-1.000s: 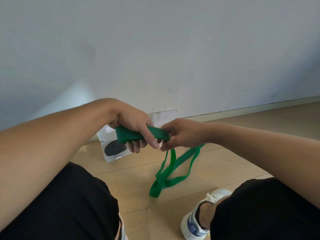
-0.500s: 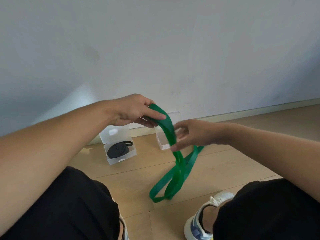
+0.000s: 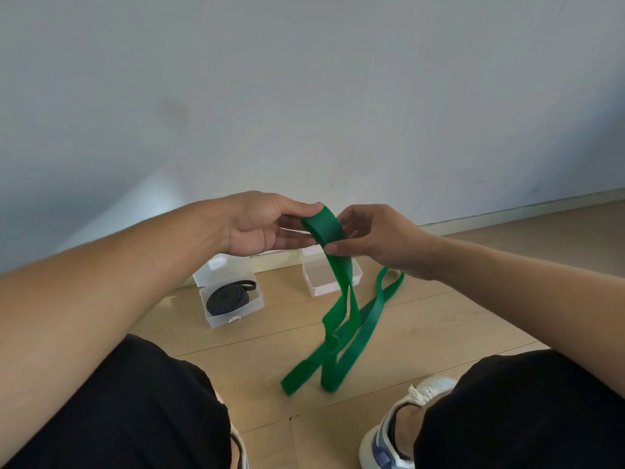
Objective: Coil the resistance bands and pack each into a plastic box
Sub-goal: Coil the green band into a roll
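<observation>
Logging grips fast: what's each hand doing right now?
Left hand: fingertips pinching the top fold of the green band.
Right hand: pinching the same band just below.

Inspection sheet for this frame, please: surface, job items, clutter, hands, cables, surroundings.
Surface: wooden floor, bare planks.
Job's things: green band uncoiled, its top held up, loops trailing to the floor; black band coiled in the left box; right box open, nothing seen in it.
Clutter: nothing seen.
Hands: left hand and right hand both pinch the green band.
Cables: nothing seen.
Surroundings: grey wall, person's shoe.
</observation>
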`<state>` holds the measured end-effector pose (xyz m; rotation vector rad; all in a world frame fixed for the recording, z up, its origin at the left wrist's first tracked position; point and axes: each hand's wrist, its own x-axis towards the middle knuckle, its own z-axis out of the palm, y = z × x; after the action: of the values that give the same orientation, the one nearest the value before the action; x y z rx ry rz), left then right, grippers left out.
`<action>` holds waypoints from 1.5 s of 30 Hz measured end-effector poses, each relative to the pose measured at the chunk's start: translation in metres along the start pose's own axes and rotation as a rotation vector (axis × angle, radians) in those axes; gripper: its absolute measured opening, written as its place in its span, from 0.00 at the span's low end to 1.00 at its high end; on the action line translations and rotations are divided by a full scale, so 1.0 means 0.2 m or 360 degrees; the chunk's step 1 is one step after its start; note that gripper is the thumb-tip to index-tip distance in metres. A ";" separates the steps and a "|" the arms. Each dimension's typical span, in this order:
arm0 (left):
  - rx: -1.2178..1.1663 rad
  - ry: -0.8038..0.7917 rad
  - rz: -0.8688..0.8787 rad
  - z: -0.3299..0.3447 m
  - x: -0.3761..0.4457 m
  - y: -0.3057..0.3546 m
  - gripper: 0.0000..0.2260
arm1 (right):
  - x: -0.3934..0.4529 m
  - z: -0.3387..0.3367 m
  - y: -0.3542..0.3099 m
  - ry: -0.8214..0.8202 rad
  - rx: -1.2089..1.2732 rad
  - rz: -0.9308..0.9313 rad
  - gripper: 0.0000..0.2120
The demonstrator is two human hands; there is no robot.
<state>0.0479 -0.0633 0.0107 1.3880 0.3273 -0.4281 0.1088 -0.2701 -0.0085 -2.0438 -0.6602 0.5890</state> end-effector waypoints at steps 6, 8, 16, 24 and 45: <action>-0.0289 0.0114 0.0033 0.02 0.00 0.03 0.05 | -0.02 0.02 -0.07 0.0274 -0.0107 -0.0083 0.14; -0.0322 0.0105 0.0005 0.03 -0.01 0.03 0.06 | -0.03 0.03 -0.09 0.0312 -0.0113 -0.0103 0.14; -0.0197 0.0266 0.0059 0.06 -0.01 0.02 0.09 | -0.05 0.06 -0.10 0.0532 -0.0148 -0.0339 0.08; 0.0220 0.0323 0.0198 0.10 -0.03 0.03 0.13 | -0.04 0.08 -0.10 0.0629 -0.0287 -0.0364 0.16; 0.0307 -0.0177 0.0167 -0.01 -0.16 0.07 0.16 | -0.20 0.02 -0.34 0.0470 -0.0621 -0.0759 0.24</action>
<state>0.0266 -0.0575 0.0364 1.5545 0.1235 -0.4574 0.0616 -0.2617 0.0548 -2.1536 -1.0983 -0.1286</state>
